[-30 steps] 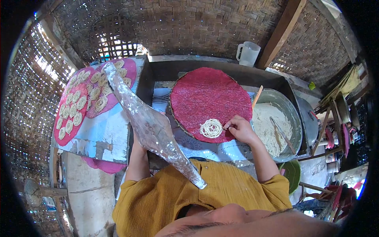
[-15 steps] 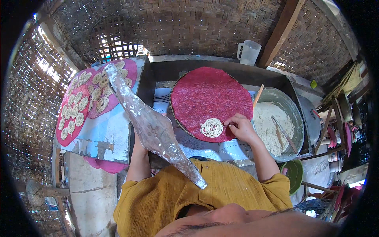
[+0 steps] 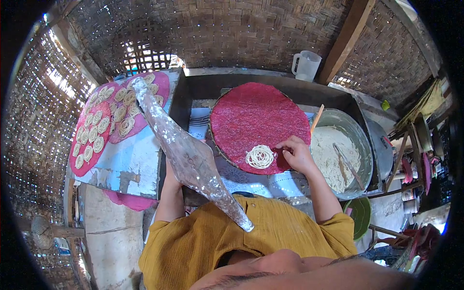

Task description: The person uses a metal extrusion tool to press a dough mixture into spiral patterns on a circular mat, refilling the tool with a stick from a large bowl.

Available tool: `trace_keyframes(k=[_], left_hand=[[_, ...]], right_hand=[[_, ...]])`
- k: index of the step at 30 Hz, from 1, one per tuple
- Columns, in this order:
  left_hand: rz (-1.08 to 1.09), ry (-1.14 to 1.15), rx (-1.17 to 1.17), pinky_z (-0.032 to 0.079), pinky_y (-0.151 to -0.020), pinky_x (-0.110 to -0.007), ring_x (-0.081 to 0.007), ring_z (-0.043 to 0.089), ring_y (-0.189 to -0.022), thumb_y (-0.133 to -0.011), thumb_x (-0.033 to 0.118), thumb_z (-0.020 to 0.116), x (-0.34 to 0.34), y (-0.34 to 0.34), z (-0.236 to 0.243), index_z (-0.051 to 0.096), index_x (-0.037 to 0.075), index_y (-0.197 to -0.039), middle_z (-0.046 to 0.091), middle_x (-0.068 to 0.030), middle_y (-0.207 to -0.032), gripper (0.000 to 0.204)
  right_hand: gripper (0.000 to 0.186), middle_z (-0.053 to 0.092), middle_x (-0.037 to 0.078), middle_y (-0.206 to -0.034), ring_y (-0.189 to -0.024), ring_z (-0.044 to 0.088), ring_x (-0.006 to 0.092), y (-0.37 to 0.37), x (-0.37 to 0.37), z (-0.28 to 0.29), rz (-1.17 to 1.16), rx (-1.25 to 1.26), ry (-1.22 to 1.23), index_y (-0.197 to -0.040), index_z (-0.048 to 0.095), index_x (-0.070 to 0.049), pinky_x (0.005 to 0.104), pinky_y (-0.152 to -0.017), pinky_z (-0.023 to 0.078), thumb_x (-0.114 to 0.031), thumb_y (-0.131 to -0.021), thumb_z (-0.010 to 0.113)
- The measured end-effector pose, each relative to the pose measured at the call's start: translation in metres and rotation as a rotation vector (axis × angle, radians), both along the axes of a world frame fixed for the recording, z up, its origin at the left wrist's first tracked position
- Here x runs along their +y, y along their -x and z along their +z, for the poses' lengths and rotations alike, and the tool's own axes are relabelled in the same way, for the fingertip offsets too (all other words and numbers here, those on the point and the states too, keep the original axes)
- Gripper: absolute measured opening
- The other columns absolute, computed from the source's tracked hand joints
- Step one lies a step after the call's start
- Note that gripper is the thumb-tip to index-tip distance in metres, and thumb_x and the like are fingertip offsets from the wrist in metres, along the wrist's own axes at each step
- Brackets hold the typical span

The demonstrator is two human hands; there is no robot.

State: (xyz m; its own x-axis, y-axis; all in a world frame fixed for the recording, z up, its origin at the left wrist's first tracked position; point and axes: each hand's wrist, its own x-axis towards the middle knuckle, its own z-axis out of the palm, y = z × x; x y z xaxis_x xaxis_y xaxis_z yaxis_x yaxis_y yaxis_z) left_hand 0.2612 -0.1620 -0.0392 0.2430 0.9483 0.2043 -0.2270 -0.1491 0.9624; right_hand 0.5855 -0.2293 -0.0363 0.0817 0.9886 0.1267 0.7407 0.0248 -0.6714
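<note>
A round tray covered with red mesh cloth (image 3: 261,116) lies in front of me. Near its front edge sits a flat coil of pale noodle strands (image 3: 260,157). Just right of the coil, my right hand (image 3: 297,155) rests over the cloth, its fingers loosely bent and the thumb apart, with nothing visible in them. My left forearm (image 3: 172,195) reaches up behind a long wooden lever (image 3: 191,157), spattered with white dough. That lever hides most of my left hand, so its fingers do not show.
Several noodle coils lie on pink cloth rounds (image 3: 92,137) on the worn blue-white table (image 3: 125,176) at left. To the right is a metal basin (image 3: 366,159) of pale dough or batter (image 3: 333,162), with a stick in it. Behind stands a plastic jug (image 3: 307,66). A green tub (image 3: 360,217) stands below.
Almost nothing differs. The right hand keeps its place beside the noodle coil, with at most a slight shift of the fingers; the whole view has tilted a little.
</note>
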Motion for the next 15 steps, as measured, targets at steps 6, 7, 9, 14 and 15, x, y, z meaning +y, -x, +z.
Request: trace_keyframes(k=[6, 7, 9, 14, 15], left_hand=[[-0.023, 0.043, 0.053, 0.046, -0.064, -0.025, -0.0108, 0.052, -0.072, -0.054, 0.006, 0.077, 0.001, 0.002, 0.002, 0.056, 0.002, -0.099, 0.056, -0.0032, -0.083, 0.05], [-0.001, -0.026, 0.108, 0.046, -0.063, -0.024, -0.0104, 0.051, -0.071, -0.054, 0.005, 0.077, 0.0, 0.0, 0.003, 0.056, 0.001, -0.1, 0.055, -0.0025, -0.081, 0.05], [0.022, -0.096, 0.163, 0.045, -0.061, -0.024, -0.01, 0.051, -0.07, -0.054, 0.004, 0.077, 0.0, 0.0, 0.002, 0.055, 0.001, -0.1, 0.055, -0.0018, -0.079, 0.051], [0.009, -0.047, 0.168, 0.045, -0.058, -0.023, -0.0091, 0.05, -0.066, -0.054, 0.001, 0.076, 0.001, -0.002, -0.001, 0.055, 0.002, -0.101, 0.053, 0.0002, -0.074, 0.052], [-0.006, 0.0, 0.134, 0.045, -0.058, -0.023, -0.0091, 0.05, -0.065, -0.054, 0.001, 0.076, 0.001, -0.004, 0.0, 0.055, 0.003, -0.101, 0.053, 0.0006, -0.073, 0.052]], right_hand=[[0.022, 0.054, 0.009, -0.085, -0.088, 0.051, 0.0265, 0.006, -0.006, -0.006, 0.059, -0.301, -0.03, -0.088, 0.065, -0.014, 0.036, -0.077, 0.044, -0.013, -0.067, 0.061], [0.022, 0.054, 0.009, -0.086, -0.09, 0.05, 0.0264, 0.007, -0.005, -0.007, 0.054, -0.314, -0.013, -0.088, 0.065, -0.014, 0.036, -0.078, 0.044, -0.015, -0.067, 0.062], [0.021, 0.053, 0.009, -0.087, -0.092, 0.05, 0.0263, 0.008, -0.007, -0.008, 0.049, -0.326, 0.004, -0.088, 0.065, -0.014, 0.036, -0.078, 0.044, -0.017, -0.067, 0.063], [0.014, 0.053, 0.008, -0.085, -0.089, 0.05, 0.0273, 0.006, -0.011, -0.011, 0.053, -0.344, 0.008, -0.08, 0.064, -0.012, 0.0374, -0.076, 0.044, -0.017, -0.066, 0.063], [0.014, 0.053, 0.008, -0.085, -0.089, 0.05, 0.0273, 0.004, -0.013, -0.011, 0.048, -0.344, 0.008, -0.08, 0.064, -0.012, 0.0374, -0.076, 0.044, -0.017, -0.066, 0.063]])
